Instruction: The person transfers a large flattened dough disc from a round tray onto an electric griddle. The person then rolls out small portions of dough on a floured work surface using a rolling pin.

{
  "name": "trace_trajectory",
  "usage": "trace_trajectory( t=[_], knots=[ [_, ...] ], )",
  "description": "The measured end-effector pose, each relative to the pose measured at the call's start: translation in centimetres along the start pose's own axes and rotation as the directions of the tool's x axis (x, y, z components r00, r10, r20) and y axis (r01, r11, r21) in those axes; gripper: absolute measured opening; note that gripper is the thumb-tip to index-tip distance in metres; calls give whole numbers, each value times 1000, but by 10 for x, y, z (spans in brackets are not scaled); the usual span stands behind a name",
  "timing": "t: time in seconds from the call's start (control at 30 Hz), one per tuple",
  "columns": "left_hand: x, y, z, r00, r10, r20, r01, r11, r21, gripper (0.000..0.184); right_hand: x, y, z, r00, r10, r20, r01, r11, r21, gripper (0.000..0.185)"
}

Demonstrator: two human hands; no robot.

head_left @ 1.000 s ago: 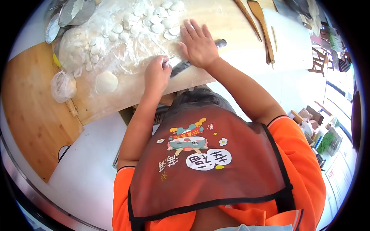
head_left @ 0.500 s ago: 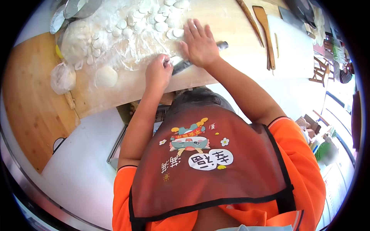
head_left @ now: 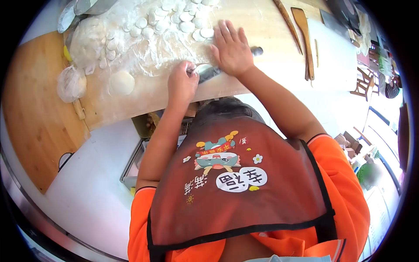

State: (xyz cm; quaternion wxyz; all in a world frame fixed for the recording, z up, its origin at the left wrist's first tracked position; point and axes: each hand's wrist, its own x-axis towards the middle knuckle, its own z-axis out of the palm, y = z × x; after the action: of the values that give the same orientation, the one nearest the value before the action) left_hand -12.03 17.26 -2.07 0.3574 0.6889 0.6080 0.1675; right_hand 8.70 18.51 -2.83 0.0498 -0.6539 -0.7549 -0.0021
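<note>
My left hand [head_left: 183, 83] is closed, its fingertips pinching the edge of a small dough round [head_left: 203, 68]. That round lies by the dark rolling pin [head_left: 209, 75], partly hidden by the fingers. Flat on the pin rests my right hand [head_left: 232, 49], palm down with fingers stretched out. The pin's far end sticks out to the right of the palm. Beyond both hands, several flattened dough rounds [head_left: 187, 27] lie on the floured board [head_left: 152, 87].
A larger dough ball [head_left: 121, 83] sits left of my left hand, near a plastic-wrapped lump [head_left: 71, 84]. Metal bowls [head_left: 89, 6] stand at the back left. To the right lie a wooden spatula [head_left: 303, 30], a wooden stick [head_left: 288, 24] and a thin short stick [head_left: 317, 52].
The whole view has shifted slightly, moving the board and both hands a little to the right. My left hand keeps its pinch and my right hand stays flat on the rolling pin.
</note>
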Motion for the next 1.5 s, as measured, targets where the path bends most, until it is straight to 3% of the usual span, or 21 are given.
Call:
trace_trajectory(
  t=[0.03,0.17,0.33,0.4,0.5,0.63,0.7,0.73,0.83,0.93,1.03,1.17,1.27,1.33,1.4,1.5],
  knots=[
    [0,-4,0,999,39,-11,-38,998,52,26,14,1,7,1000,17,-21,-17,1000,18,64],
    [31,-3,-14,963,53,266,-33,996,-78,21,17,1,7,998,64,19,-65,996,58,63],
    [5,15,-14,976,-103,191,91,993,72,22,-73,-4,-25,982,10,189,1,998,-56,67],
    [-11,19,-8,984,-128,125,119,990,71,23,-55,-2,-17,997,2,79,-2,1000,-4,65],
    [-8,8,-5,992,-84,94,77,995,70,21,-11,1,-3,1000,-1,-16,1,1000,10,61],
    [22,9,-15,972,181,153,-208,961,185,22,19,2,6,996,85,-37,-83,996,43,59],
    [22,13,-18,968,49,247,-87,985,148,22,11,-1,4,993,114,12,-115,989,95,60],
    [23,15,-20,954,-17,298,-23,991,129,22,-10,-1,-3,994,78,71,-80,997,21,61],
    [2,4,-10,990,7,143,-12,999,35,18,-69,2,-19,992,-17,123,20,1000,-20,63],
    [-9,12,-13,986,-82,147,83,997,5,21,-37,1,-10,999,-24,34,24,1000,0,64],
    [5,-8,-4,991,125,39,-130,977,167,21,18,0,5,999,23,-25,-23,1000,3,61],
    [34,-6,-14,935,235,264,-278,951,137,25,15,2,9,997,59,-45,-57,998,39,61],
    [24,9,-14,960,114,255,-163,970,181,23,-55,2,-10,998,-18,55,19,1000,-11,65],
    [13,16,-9,976,24,216,-46,994,99,22,-75,2,-22,992,-21,125,21,1000,-2,64],
    [5,18,-3,980,-59,192,55,998,25,23,-51,1,-15,1000,-8,27,8,1000,22,61],
    [4,19,-8,988,-92,122,81,993,90,22,16,3,1,1000,16,-20,-15,999,46,60]
  ],
)
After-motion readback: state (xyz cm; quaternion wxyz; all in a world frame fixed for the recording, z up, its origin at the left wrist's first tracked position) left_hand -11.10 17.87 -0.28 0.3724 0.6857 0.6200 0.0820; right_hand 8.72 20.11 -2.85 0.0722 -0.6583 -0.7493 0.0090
